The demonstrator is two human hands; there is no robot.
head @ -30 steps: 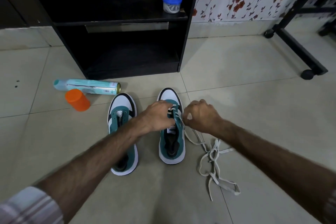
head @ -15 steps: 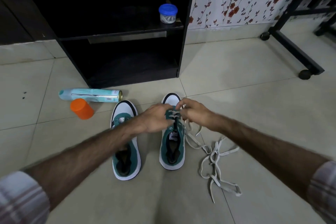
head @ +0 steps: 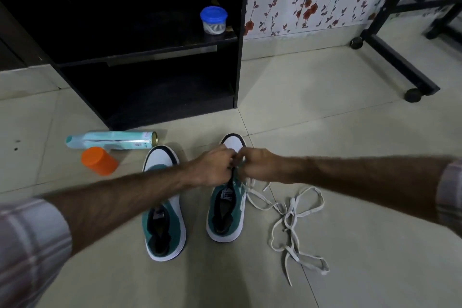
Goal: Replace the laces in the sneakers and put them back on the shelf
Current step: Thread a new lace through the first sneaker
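Working right over the front of the right-hand sneaker [head: 226, 210], both hands meet above its eyelets: the left hand [head: 212, 166] and right hand [head: 257, 165] have their fingers curled in together, fingertips nearly touching, pinching at the lace there (can't make out the exact bit they've got, it's blurry). Just below and to the right of the right hand, the white lace [head: 290, 222] trails off the sneaker and lies in loose loops on the floor [head: 350, 145]. Under the left forearm sits the other sneaker [head: 163, 230], with no lace showing. Out past the left hand lie a pale spray can [head: 110, 140] on its side and an orange cap [head: 98, 164] touching it. Beyond both hands stands the dark shelf [head: 150, 50], with a blue-lidded jar [head: 213, 19] on it.
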